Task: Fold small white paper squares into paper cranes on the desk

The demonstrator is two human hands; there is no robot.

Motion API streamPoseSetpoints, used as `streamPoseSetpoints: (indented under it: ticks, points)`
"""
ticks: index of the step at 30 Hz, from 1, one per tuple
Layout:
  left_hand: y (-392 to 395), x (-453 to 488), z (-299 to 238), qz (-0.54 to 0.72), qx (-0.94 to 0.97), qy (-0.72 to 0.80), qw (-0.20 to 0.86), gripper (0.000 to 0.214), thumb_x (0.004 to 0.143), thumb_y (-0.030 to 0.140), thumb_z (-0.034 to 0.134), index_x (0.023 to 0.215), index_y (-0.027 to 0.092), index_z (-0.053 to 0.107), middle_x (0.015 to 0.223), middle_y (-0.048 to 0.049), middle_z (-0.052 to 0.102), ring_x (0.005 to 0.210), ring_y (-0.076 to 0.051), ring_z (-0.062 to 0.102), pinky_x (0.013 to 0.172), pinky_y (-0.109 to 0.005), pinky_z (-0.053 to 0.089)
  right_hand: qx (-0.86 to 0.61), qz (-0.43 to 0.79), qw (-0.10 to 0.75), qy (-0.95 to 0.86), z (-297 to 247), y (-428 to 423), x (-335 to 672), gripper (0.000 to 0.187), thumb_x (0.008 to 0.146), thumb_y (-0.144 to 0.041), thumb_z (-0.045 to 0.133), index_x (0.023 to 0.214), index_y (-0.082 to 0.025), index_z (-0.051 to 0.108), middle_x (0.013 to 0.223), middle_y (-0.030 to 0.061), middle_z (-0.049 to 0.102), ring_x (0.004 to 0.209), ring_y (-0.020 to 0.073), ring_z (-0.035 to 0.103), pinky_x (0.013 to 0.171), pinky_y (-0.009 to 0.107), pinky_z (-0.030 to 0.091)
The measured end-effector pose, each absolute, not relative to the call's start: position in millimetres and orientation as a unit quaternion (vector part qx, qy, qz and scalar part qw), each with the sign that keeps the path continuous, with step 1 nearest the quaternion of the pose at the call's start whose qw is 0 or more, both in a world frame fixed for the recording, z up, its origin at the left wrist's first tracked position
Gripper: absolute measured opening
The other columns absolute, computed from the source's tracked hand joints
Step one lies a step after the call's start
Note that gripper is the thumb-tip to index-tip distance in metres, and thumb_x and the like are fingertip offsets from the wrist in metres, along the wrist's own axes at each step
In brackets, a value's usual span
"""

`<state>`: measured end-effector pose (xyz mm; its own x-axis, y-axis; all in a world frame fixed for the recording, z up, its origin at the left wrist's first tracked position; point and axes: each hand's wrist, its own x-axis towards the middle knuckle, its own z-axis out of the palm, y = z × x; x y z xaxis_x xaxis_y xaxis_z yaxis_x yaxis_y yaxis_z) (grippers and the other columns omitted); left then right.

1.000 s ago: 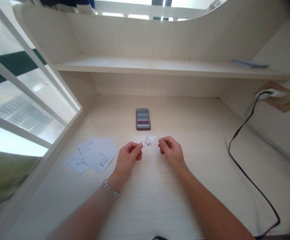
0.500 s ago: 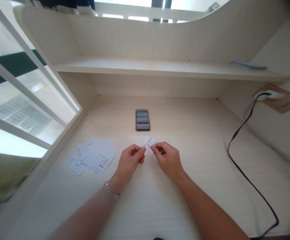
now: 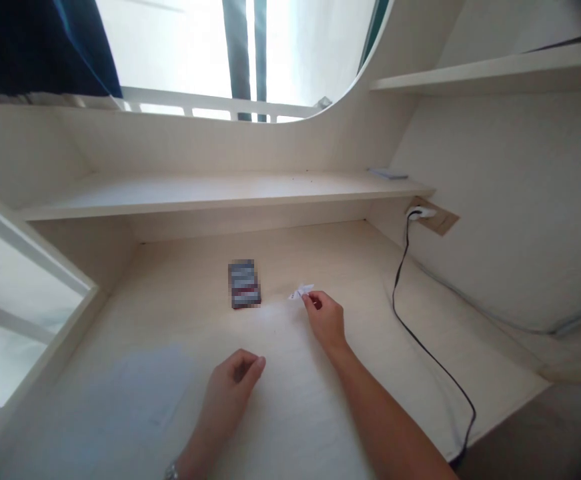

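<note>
A small folded piece of white paper (image 3: 301, 291) is pinched between the thumb and fingers of my right hand (image 3: 326, 321), just over the desk. Its exact folded shape is too small to make out. My left hand (image 3: 235, 387) hovers nearer to me and further left, fingers curled in with the thumb near the index finger, and nothing shows in it. Past the left hand lies a dark rectangular object (image 3: 244, 284), blurred by pixelation. On the left of the desk, pale sheets of paper (image 3: 140, 387) lie flat, smeared by motion.
A black cable (image 3: 433, 353) runs from the wall socket (image 3: 433, 217) down the right side of the desk (image 3: 290, 413). A shelf (image 3: 210, 190) spans the back, with a thin flat item (image 3: 387, 174) on its right end. White bars (image 3: 15, 320) edge the left.
My left hand has let go of the folded paper and drawn back toward me. My right hand keeps the paper. The view has swung to the right and up.
</note>
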<state>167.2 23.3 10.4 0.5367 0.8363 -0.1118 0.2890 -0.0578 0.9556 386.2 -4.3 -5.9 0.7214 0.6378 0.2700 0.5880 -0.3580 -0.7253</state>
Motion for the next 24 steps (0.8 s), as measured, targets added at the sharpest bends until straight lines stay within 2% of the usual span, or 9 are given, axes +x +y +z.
streamPoseSetpoints:
  ticks: [11, 19, 24]
  points:
    - [26.5, 170.8, 10.1, 0.149, 0.768, 0.395, 0.482, 0.029, 0.078, 0.044, 0.05, 0.067, 0.019, 0.061, 0.064, -0.0014, 0.06, 0.063, -0.018, 0.054, 0.058, -0.024, 0.04, -0.902, -0.009, 0.339, -0.267, -13.5, 33.0, 492.7, 0.025, 0.082, -0.039, 0.047, 0.089, -0.024, 0.065, 0.087, 0.0056, 0.069, 0.081, 0.0215, 0.061, 0.064, 0.03, 0.041]
    - [25.7, 176.5, 11.7, 0.161, 0.766, 0.417, 0.462, 0.032, 0.074, 0.048, 0.051, 0.064, 0.02, 0.063, 0.062, -0.0011, 0.061, 0.061, -0.018, 0.055, 0.057, -0.023, 0.043, -0.923, -0.013, 0.281, -0.263, -17.6, 58.1, 519.1, 0.028, 0.084, -0.042, 0.044, 0.094, -0.024, 0.063, 0.092, 0.0069, 0.067, 0.086, 0.022, 0.06, 0.067, 0.03, 0.041]
    - [30.4, 175.7, 4.6, 0.138, 0.784, 0.409, 0.446, 0.032, 0.077, 0.047, 0.049, 0.069, 0.02, 0.063, 0.067, -0.0014, 0.064, 0.065, -0.017, 0.058, 0.06, -0.022, 0.045, -0.93, -0.004, 0.255, -0.265, -22.3, 61.4, 523.1, 0.028, 0.084, -0.042, 0.044, 0.097, -0.025, 0.063, 0.094, 0.0069, 0.066, 0.087, 0.0222, 0.06, 0.07, 0.031, 0.041]
